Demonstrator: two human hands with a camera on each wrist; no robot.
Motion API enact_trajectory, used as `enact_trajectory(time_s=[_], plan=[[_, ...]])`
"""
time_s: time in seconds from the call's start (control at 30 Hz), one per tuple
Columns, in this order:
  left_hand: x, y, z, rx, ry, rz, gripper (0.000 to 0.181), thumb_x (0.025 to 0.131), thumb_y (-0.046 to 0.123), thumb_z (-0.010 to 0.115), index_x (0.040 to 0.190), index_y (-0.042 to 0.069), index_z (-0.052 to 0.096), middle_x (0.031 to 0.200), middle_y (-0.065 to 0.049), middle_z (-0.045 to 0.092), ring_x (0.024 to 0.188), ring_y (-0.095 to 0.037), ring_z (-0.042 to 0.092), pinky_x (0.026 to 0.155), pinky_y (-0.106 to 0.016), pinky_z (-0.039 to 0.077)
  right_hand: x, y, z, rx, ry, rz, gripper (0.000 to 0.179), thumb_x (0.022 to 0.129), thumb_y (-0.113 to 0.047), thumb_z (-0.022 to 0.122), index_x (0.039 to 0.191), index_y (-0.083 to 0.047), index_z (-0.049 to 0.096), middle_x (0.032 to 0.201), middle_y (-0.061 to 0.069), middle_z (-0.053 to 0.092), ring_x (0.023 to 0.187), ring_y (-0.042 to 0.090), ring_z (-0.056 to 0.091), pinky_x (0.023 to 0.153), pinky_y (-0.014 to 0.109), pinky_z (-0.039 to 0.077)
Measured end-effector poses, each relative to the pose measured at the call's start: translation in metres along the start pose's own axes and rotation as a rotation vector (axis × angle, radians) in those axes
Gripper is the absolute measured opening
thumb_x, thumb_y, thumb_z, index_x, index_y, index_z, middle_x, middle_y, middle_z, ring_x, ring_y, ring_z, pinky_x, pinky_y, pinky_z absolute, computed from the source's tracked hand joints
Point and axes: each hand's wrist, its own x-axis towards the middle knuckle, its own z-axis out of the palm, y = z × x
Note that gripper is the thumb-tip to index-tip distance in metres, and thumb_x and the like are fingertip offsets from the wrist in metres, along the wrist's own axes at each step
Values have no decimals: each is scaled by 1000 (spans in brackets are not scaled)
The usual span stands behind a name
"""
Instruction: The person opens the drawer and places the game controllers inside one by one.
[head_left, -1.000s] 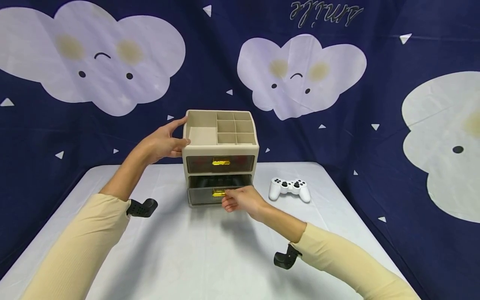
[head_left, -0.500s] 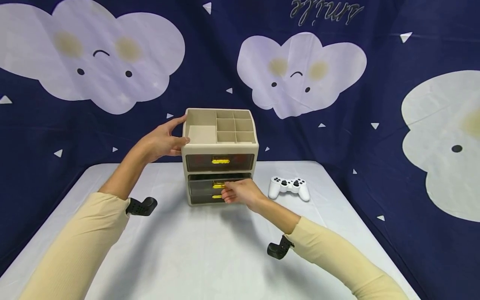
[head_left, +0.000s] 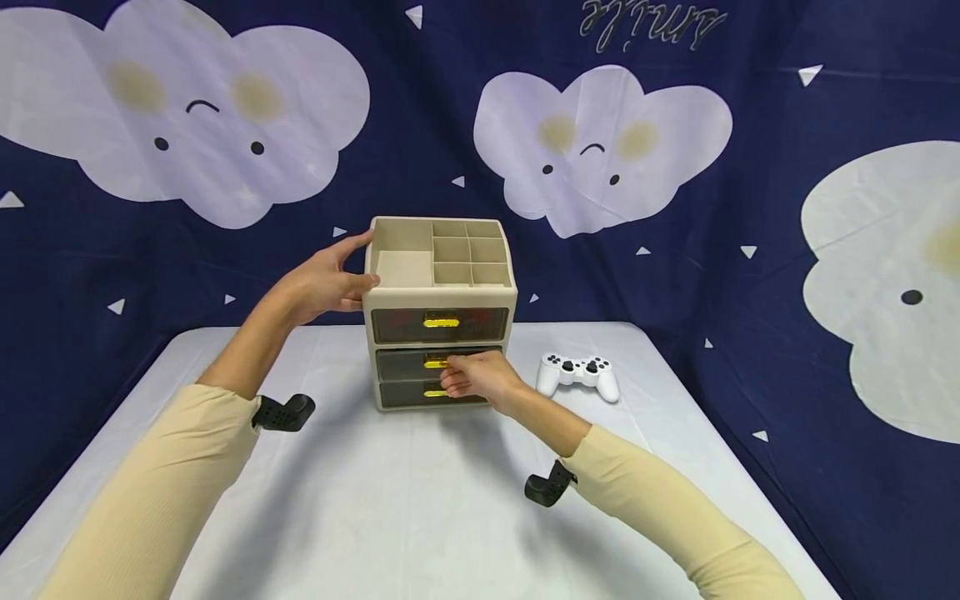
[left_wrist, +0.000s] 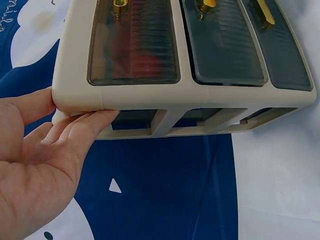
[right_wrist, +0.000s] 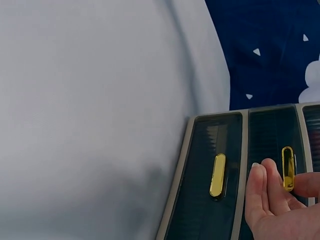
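A person's 2 hands on a beige drawer unit (head_left: 442,297), which stands mid-frame on a white table (head_left: 375,508).
The left hand (head_left: 322,287), left of centre in the head view, grips the unit's upper left edge, thumb at the rim and fingers along the side. The right hand (head_left: 483,379), just right of centre, pinches the golden handle (right_wrist: 288,181) of the middle drawer (head_left: 401,365) between thumb and fingers. All 3 smoky drawers sit closed. The unit's top has 1 large compartment and 6 small ones. A white game controller (head_left: 577,377) lies right of centre, near the unit. Behind, a dark blue cloth (head_left: 427,92) shows white clouds.
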Motion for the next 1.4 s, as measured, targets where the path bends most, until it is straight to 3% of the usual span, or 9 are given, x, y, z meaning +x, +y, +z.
enact_trajectory(time_s=[0.43, 0.63, 0.77, 0.93, 1.1, 1.4], plan=[[-1, -1, 0, -2, 1, 2, 83, 105, 9, 56, 165, 33, 3, 153, -24, 41, 122, -35, 61, 107, -51, 50, 5, -5, 1, 21, -1, 26, 31, 102, -10, 57, 110, 17, 68, 75, 5, 71, 69, 14, 69, 74, 26, 62], [0, -2, -1, 4, -2, 4, 83, 105, 11, 56, 165, 34, 3, 153, -25, 40, 119, -32, 62, 109, -51, 48, 2, -4, -4, 11, -50, 51, 32, 103, -14, 58, 112, 16, 68, 82, 8, 72, 75, 15, 70, 77, 28, 62], [0, -2, 0, 1, -2, 6, 84, 105, 10, 56, 165, 34, 3, 153, -24, 41, 121, -33, 62, 107, -51, 50, -2, 0, -10, -37, -94, 78, 31, 100, -13, 62, 114, 14, 68, 90, 12, 74, 82, 19, 72, 84, 33, 62], [0, -2, 0, -1, -2, 10, 84, 105, 9, 56, 165, 33, 3, 153, -24, 42, 122, -35, 61, 106, -50, 50, -1, 13, -16, -81, -88, 116, 30, 99, -12, 63, 113, 13, 69, 89, 11, 75, 84, 21, 73, 91, 40, 60], [0, -1, 0, 1, -2, 10, 84, 104, 9, 56, 165, 32, 3, 153, -25, 42, 123, -36, 61, 107, -50, 50, 4, 30, -18, -84, -73, 150, 28, 100, -13, 61, 107, 13, 70, 92, 18, 76, 78, 18, 73, 85, 37, 62], [0, 0, 1, -1, -1, 9, 84, 105, 9, 56, 165, 33, 2, 154, -25, 40, 125, -38, 59, 107, -50, 50, 9, 42, -11, -59, -82, 167, 35, 102, -14, 59, 116, 17, 65, 80, 7, 72, 70, 13, 69, 76, 31, 63]])
